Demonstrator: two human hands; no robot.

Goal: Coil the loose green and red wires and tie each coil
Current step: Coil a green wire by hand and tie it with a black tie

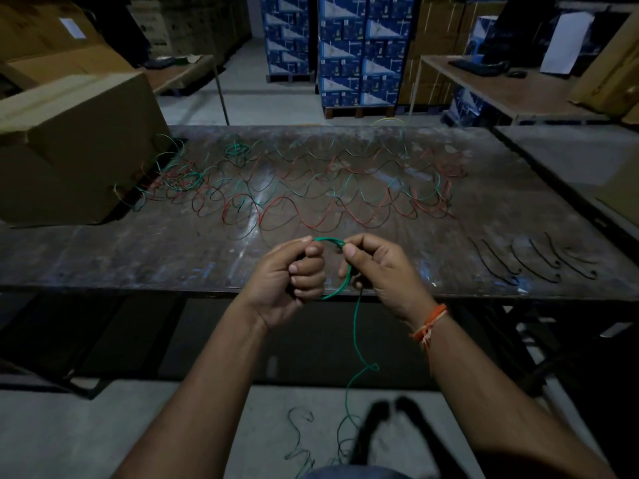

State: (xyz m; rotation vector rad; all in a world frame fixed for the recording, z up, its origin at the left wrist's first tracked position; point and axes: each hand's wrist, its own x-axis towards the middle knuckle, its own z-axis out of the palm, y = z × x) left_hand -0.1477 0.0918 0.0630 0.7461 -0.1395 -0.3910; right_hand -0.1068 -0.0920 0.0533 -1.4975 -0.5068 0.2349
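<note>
A: What is this place?

B: A dim storeroom. Stacks of blue boxes (359, 50) stand at the back. In front is a long, dark, scratched worktop (138, 257).

A: What is on it, from the left?

B: First a big brown cardboard box (72, 150) on the left end. Next to it starts a messy spread of loose green and red wires (294, 188). It runs across the middle of the worktop, all wavy and crossed over. Near the back left there looks to be one small green coil (238, 149), but it is too small to be sure.

A: And the hands?

B: They are near the front edge. The left hand (294, 271) has its fingers curled, and its grip pinches the top of a small green loop (337, 267). The right hand (377, 271) pinches the other side of that same loop. It has an orange thread (428, 323) on the wrist. The rest of this green wire (356, 340) hangs down past the worktop edge and curls on the floor.

A: What is on the right?

B: A row of thin black ties (532, 261), lying apart from the wires.

A: So how much is done?

B: I think very little. Only the first turns of one green coil are made. It is not tied yet. Most wires are still loose, so nearly all the coiling and tying is left.
</note>
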